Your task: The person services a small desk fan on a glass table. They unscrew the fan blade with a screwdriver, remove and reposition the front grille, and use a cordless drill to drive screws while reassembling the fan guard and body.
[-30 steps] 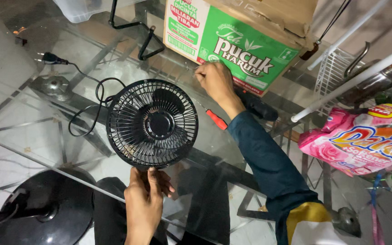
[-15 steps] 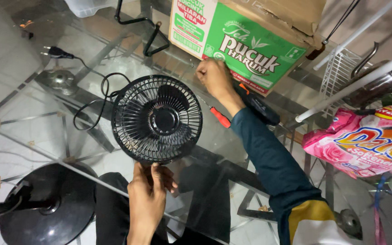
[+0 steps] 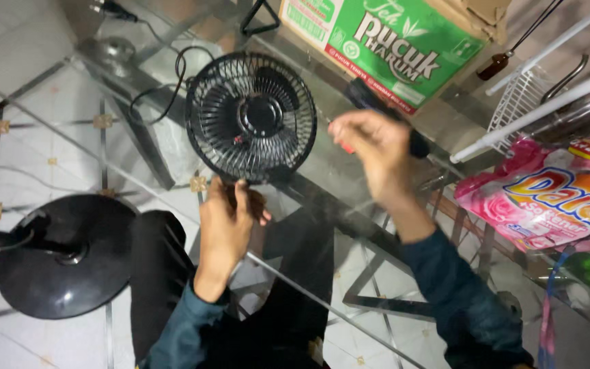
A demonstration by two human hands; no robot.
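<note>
Since the earlier frame my right hand [image 3: 370, 147] has come near from the far box [image 3: 384, 41], closed on a blurred red-handled tool [image 3: 345, 147]; left hand [image 3: 230, 219] grips the black fan [image 3: 250, 116] upright on the glass surface [image 3: 349, 184].

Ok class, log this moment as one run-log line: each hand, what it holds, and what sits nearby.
left hand: grips small black fan at its lower edge | right hand: holds red-and-black tool, blurred | nearby: green carton, pink pouch, glass table

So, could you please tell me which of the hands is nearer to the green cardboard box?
Right. The right hand is raised just below the green cardboard box; the left hand is farther away, gripping the black fan at its bottom.
</note>
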